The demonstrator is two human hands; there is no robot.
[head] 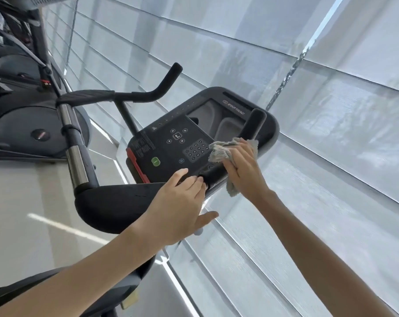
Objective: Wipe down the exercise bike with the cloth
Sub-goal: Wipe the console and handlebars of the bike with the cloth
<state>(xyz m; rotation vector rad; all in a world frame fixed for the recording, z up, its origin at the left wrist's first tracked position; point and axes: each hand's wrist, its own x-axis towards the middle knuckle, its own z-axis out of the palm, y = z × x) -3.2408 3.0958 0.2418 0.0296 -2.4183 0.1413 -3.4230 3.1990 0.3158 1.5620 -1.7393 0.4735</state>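
The exercise bike's black console (171, 143) with its keypad and dark screen fills the middle of the head view. A black handlebar (251, 126) rises in front of the console's right side. My right hand (242, 168) grips a grey cloth (219, 152) wrapped round this handlebar's lower part. My left hand (178, 209) rests with relaxed fingers on the black handlebar base (116, 202) just below the console, fingertips touching the bar's joint. The other handlebar (162, 85) curves up at the back left.
Another exercise machine (22, 124) with a chrome and black bar (72, 138) stands at the left. Pale window blinds (308, 110) cover the whole right and back. A glossy light floor (33, 202) lies at the lower left.
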